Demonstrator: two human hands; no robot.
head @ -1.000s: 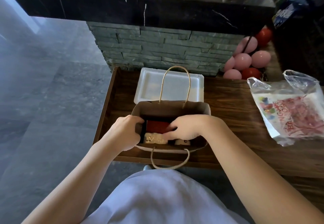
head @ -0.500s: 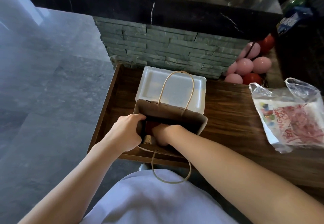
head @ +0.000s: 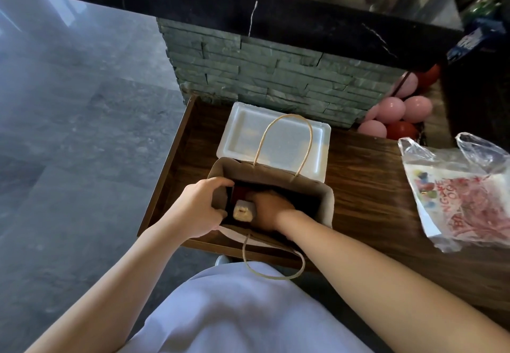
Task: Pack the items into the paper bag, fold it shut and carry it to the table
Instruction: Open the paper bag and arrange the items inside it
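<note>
Both hands at paper bag (head: pixel 327 206), right hand (head: pixel 269 209) deeper inside, grip unclear, left hand (head: pixel 198 206) still pinching rim.

The paper bag (head: pixel 278 178) at centre frame is matt brown kraft paper with twisted paper-cord handles (head: pixel 284 143). It stands on a dark, grained wood table (head: pixel 367 187) with a slight sheen. Above it lies a white foam tray (head: pixel 276 140), smooth and dull. At the right, a thin plastic bag (head: pixel 463 189) is glossy and crinkled. Rough split stone (head: pixel 276 79) faces the wall beneath a polished black marble ledge (head: pixel 303 18).
</note>
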